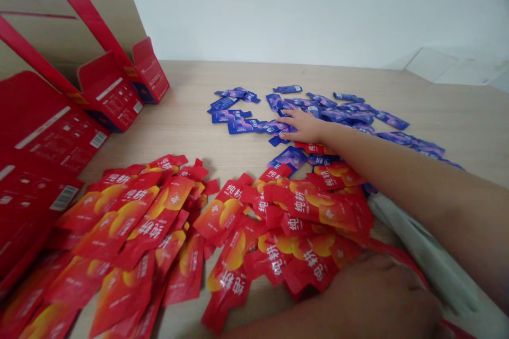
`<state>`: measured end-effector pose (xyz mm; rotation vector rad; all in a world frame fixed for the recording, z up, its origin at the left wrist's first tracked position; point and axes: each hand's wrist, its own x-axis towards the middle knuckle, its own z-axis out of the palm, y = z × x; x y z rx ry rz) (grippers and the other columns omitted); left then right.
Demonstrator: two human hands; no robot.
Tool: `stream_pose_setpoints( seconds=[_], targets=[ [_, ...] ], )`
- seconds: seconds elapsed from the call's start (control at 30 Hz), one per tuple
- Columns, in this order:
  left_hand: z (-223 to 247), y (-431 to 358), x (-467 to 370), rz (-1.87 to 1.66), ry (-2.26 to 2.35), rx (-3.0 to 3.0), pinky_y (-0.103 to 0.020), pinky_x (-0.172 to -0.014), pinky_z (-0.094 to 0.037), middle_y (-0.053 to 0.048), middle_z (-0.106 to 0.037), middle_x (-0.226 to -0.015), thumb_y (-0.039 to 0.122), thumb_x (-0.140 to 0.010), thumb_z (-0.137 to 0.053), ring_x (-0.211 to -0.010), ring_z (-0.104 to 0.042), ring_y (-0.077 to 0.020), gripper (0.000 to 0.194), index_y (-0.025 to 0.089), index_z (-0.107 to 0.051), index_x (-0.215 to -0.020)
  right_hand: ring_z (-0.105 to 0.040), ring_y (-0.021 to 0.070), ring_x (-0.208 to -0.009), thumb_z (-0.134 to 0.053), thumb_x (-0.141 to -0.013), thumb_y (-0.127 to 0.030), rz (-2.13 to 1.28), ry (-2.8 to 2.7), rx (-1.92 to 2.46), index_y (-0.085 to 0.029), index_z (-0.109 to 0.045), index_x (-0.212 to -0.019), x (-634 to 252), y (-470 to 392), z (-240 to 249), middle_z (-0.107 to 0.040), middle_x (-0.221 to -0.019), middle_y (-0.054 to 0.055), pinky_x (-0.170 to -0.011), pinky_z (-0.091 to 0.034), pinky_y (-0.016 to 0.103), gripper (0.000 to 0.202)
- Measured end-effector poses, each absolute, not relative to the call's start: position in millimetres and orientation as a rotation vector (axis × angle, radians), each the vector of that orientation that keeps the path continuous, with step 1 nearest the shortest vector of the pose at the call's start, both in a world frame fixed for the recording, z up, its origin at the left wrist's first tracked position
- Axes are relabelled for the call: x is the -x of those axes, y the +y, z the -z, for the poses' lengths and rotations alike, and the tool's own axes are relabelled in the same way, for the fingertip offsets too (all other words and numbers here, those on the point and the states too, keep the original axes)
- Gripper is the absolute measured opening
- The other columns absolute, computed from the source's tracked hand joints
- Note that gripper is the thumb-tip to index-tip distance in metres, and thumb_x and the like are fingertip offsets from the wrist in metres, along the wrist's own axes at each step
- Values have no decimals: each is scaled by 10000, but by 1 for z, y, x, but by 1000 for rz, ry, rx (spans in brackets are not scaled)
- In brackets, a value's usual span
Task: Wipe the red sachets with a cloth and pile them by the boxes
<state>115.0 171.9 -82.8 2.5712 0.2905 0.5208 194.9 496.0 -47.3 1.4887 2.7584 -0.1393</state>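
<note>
Blue-purple printed flat sachets covered in part by spread right hand. Red-orange printed flat sachets heaped nearer; left hand positioned at right-hand heap's edge. Red cardboard boxes lined up at left.

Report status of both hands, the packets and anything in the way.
Right hand spread over blue packets. Left hand low beside red packets, grip unclear. Right forearm hides some blue packets; one red packet close under right wrist.

Right arm extended, right hand palm-down; left hand lower.
</note>
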Motion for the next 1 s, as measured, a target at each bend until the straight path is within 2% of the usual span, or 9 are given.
stream_pose_setpoints(
  seconds=[0.1, 0.2, 0.33, 0.43, 0.57, 0.67, 0.83, 0.87, 1.0],
  targets=[
    [81, 171, -113, -565, 317, -2573, -370, -950, -531, -67, -766, -1035, 379, -1069, -531, -998, -705, -238, 326, 132, -743, -1058, -161, 487, -1702, -509, -1067, -677, 38, 2879, -1425, -269, -534, -1663, -179, 472, 44, -283, -1851, 123, -1326, -82, 792, 723],
    [82, 169, -111, -625, 322, -2547, -369, -944, -526, -58, -759, -1034, 410, -1112, -451, -993, -692, -233, 398, 141, -740, -1057, -304, 385, -1679, -342, -1136, -616, 130, 2961, -1379, -320, -545, -1649, -166, 443, 55, -380, -1818, 61, -1358, -223, 666, 626],
    [82, 168, -111, -596, 348, -2532, -367, -917, -519, -54, -758, -1017, 389, -1105, -507, -973, -686, -233, 351, 139, -748, -1048, -312, 442, -1667, -355, -1126, -621, 142, 2872, -1478, -350, -539, -1657, -169, 435, 74, -419, -1797, 70, -1326, -210, 752, 624],
    [82, 167, -112, -579, 351, -2535, -381, -923, -519, -59, -759, -1045, 376, -1094, -551, -988, -691, -245, 315, 132, -750, -1069, -375, 423, -1635, -303, -1140, -601, 91, 2859, -1557, -291, -511, -1677, -182, 454, 77, -441, -1780, 115, -1319, -202, 759, 654],
    [83, 167, -112, -553, 370, -2540, -380, -913, -528, -58, -758, -1042, 393, -1080, -579, -983, -697, -245, 304, 139, -746, -1067, -463, 386, -1577, -278, -1148, -562, 48, 2845, -1663, -208, -536, -1651, -195, 486, 67, -508, -1727, 164, -1329, -245, 686, 667],
    [78, 169, -108, -584, 348, -2531, -370, -896, -538, -61, -761, -986, 437, -1093, -510, -929, -702, -232, 389, 138, -750, -1024, -512, 368, -1539, -347, -1139, -526, 69, 2860, -1700, -159, -575, -1610, -200, 499, 51, -586, -1657, 182, -1323, -310, 596, 639],
    [63, 174, -98, -569, 384, -2550, -385, -911, -556, -70, -762, -990, 420, -1115, -469, -966, -710, -246, 408, 136, -754, -1045, -473, 346, -1573, -259, -1157, -381, 40, 2938, -1929, -120, -474, -1676, -220, 462, 10, -536, -1701, 188, -1316, -350, 548, 619],
    [61, 175, -97, -558, 389, -2557, -389, -926, -560, -74, -764, -1006, 416, -1117, -479, -992, -710, -253, 397, 136, -754, -1054, -508, 342, -1547, -267, -1158, -378, 36, 2941, -1972, -143, -494, -1665, -229, 441, 2, -568, -1678, 170, -1294, -386, 547, 602],
    [56, 179, -95, -524, 428, -2632, -414, -1002, -569, -100, -779, -1107, 414, -1130, -512, -1077, -712, -267, 378, 135, -765, -1090, -704, 346, -1299, -553, -1089, -488, 215, 3025, -2049, -243, -709, -1450, -286, 323, -4, -748, -1446, 111, -1118, -566, 531, 464]
  ],
)
